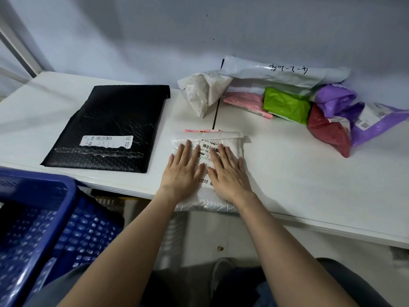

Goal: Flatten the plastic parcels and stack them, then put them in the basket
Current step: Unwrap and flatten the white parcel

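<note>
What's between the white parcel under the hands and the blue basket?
Nothing visible. The white parcel, pressed flat by left hand and right hand, sits at the table edge; the blue basket is lower left, open-topped. The black mailer lies farther back.

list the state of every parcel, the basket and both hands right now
white parcel: flat at the table's near edge, on a pink one, pressed by both hands
left hand: open, palm down
right hand: open, palm down
black parcel: flat, alone, untouched
crumpled white parcel: puffed, unflattened
grey parcel: rumpled, against the wall
green parcel: bunched in the pile
purple parcel: crumpled
red parcel: bulging
basket: no parcels seen inside
</note>
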The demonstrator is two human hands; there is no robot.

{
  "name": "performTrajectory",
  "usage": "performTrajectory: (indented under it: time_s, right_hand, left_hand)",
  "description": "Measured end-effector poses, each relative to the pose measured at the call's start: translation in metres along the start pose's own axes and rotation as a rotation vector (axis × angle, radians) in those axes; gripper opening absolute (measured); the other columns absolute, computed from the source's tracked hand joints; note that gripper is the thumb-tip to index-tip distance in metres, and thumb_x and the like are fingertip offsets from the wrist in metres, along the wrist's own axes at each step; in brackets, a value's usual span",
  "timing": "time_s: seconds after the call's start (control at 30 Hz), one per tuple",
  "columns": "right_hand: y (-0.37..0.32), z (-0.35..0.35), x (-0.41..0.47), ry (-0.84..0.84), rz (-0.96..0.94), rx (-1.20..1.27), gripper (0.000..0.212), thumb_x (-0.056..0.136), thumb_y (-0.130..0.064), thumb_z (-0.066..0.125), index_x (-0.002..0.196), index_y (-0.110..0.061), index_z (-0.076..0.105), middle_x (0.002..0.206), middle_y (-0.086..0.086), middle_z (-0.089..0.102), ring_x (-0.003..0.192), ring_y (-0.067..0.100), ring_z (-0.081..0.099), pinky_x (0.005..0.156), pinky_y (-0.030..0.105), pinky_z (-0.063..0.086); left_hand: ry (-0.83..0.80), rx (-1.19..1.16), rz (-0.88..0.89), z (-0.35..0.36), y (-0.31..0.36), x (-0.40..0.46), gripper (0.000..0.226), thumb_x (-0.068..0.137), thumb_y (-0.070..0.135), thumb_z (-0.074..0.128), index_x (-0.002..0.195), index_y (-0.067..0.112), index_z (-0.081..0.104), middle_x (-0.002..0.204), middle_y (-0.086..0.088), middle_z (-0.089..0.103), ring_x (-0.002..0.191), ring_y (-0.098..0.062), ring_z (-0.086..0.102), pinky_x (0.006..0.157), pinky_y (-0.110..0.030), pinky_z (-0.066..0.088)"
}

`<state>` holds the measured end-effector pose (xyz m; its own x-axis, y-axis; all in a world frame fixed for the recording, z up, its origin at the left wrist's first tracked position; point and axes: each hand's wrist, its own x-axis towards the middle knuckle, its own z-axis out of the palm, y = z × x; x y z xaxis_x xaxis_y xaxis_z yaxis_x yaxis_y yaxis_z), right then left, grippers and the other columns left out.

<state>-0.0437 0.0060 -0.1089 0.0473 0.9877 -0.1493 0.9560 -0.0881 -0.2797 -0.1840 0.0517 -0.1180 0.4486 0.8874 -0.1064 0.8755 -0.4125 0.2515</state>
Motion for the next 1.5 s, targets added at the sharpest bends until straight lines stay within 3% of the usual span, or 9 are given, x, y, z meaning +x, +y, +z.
performTrajectory:
  time_s: [0.1, 0.37, 0.57, 0.9, 1.1, 1.5]
  right_hand:
    - [0.0, 0.003, 0.0, -0.002, 0.003, -0.023, 0.058, 0.1, -0.042, 0.02, 0.15, -0.026, -0.005, 0.159, -0.001, -0.015, 0.146, 0.015, -0.015, 0.12, 0.046, -0.004]
    - [-0.001, 0.004, 0.0, 0.0, 0.016, -0.058, 0.058, 0.1, -0.043, 0.019, 0.15, -0.025, -0.003, 0.159, -0.001, -0.014, 0.147, 0.016, -0.014, 0.119, 0.046, -0.004]
    - [-0.001, 0.004, 0.0, 0.012, 0.019, -0.062, 0.058, 0.1, -0.044, 0.019, 0.151, -0.025, -0.002, 0.16, -0.001, -0.011, 0.147, 0.016, -0.012, 0.119, 0.047, -0.004]
    - [-0.001, 0.006, 0.0, 0.023, 0.024, -0.056, 0.057, 0.1, -0.044, 0.019, 0.15, -0.026, -0.001, 0.16, -0.002, -0.011, 0.147, 0.015, -0.012, 0.118, 0.046, -0.005]
    - [-0.001, 0.006, 0.001, 0.013, 0.032, -0.071, 0.058, 0.099, -0.046, 0.018, 0.151, -0.026, -0.001, 0.16, -0.002, -0.011, 0.147, 0.015, -0.012, 0.118, 0.047, -0.005]
    - [-0.006, -0.004, 0.003, -0.06, 0.021, -0.092, 0.059, 0.1, -0.045, 0.02, 0.151, -0.023, 0.002, 0.16, 0.002, -0.009, 0.147, 0.019, -0.011, 0.118, 0.051, -0.002]
  left_hand:
    - [0.017, 0.017, 0.006, 0.003, 0.0, -0.001, 0.069, 0.09, 0.055, 0.005, 0.15, 0.024, -0.009, 0.159, -0.007, -0.014, 0.147, -0.023, -0.012, 0.118, -0.04, 0.0]
    - [0.016, 0.031, 0.02, 0.005, -0.002, 0.001, 0.057, 0.099, 0.046, 0.02, 0.149, 0.036, -0.006, 0.158, -0.008, -0.016, 0.146, -0.026, -0.013, 0.118, -0.043, 0.001]
    - [0.023, 0.015, 0.012, 0.009, -0.003, 0.002, 0.057, 0.097, 0.049, 0.015, 0.149, 0.036, -0.003, 0.159, -0.006, -0.014, 0.146, -0.024, -0.013, 0.118, -0.043, 0.001]
    - [0.062, -0.03, 0.005, 0.01, -0.001, 0.0, 0.079, 0.076, 0.06, -0.006, 0.15, 0.034, 0.001, 0.16, -0.006, -0.009, 0.147, -0.023, -0.01, 0.118, -0.043, 0.002]
    - [0.015, 0.012, 0.001, 0.007, -0.002, 0.0, 0.059, 0.098, 0.048, 0.019, 0.15, 0.032, -0.005, 0.158, -0.005, -0.016, 0.146, -0.021, -0.015, 0.118, -0.04, -0.002]
    - [-0.097, 0.076, 0.016, -0.006, 0.0, 0.001, 0.061, 0.099, 0.046, 0.018, 0.15, 0.029, -0.01, 0.157, -0.009, -0.019, 0.145, -0.025, -0.017, 0.118, -0.043, -0.002]
